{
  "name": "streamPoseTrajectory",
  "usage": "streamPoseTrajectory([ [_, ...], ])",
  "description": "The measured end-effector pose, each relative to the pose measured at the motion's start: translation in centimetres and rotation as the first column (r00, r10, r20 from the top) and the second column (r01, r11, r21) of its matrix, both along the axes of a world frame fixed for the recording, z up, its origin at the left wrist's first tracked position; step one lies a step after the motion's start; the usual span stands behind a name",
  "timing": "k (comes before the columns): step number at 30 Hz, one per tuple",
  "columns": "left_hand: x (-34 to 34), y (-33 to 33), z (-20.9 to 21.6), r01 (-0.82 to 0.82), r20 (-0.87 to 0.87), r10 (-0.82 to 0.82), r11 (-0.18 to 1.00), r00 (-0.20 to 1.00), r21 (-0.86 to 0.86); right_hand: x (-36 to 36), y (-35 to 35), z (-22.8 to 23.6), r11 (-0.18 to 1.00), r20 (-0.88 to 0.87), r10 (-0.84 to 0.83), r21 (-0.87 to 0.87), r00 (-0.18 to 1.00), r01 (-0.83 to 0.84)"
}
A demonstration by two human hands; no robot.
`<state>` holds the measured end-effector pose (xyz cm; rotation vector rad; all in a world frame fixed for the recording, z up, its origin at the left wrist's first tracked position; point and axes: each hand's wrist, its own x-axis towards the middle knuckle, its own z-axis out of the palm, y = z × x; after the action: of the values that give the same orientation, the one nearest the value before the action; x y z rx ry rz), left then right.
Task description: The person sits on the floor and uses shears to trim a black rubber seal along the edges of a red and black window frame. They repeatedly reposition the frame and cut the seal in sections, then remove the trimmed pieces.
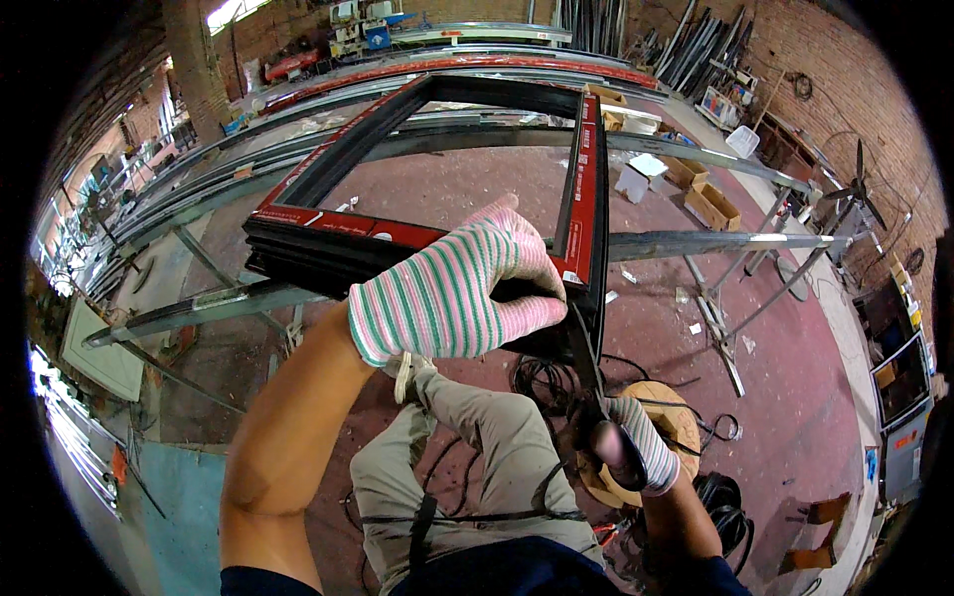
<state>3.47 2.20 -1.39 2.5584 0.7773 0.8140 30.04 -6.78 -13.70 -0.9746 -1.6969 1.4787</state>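
A black rectangular window frame [348, 238] with red protective film lies raised in front of me, its near right corner closest. My left hand [462, 283], in a pink, green and white striped glove, bends over the near side. Its thumb and fingers pinch together at that corner; what is between them is hidden. Lower right, my right hand [641, 447], in a similar glove, grips what look like black-handled scissors [586, 368]. Their dark, narrow length points up to the corner by my left fingertips. A black loop passes around the right thumb.
Metal support bars [209, 308] run under the frame. On the floor by my legs lie coiled black strips [547, 382] and a round tan spool [676, 407]. Open cardboard boxes [713, 206] and a black fan [858, 189] are at right. Long metal profiles [397, 74] lie behind.
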Motion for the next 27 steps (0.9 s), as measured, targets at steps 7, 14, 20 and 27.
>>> streamPoseTrajectory([
  [7,-0.2,0.0,-0.7,-0.029,0.035,0.027,0.997,0.999,0.070,-0.4,-0.3,-0.1,0.999,0.034,0.007,-0.039,0.999,-0.006],
  [14,0.1,-0.2,-0.7,-0.062,0.037,0.059,0.995,0.998,0.076,-1.4,-0.1,-0.5,0.986,0.090,-0.076,0.153,0.993,0.061],
  [20,0.3,-0.4,-0.5,-0.065,0.023,0.063,0.994,0.998,0.087,-1.6,-0.5,-0.6,0.995,0.133,-0.082,0.074,0.988,0.073],
  [27,0.3,-0.4,-0.2,-0.056,-0.045,0.059,0.996,0.997,0.067,-1.9,-0.7,-1.7,0.983,0.143,-0.120,0.156,0.982,0.098],
])
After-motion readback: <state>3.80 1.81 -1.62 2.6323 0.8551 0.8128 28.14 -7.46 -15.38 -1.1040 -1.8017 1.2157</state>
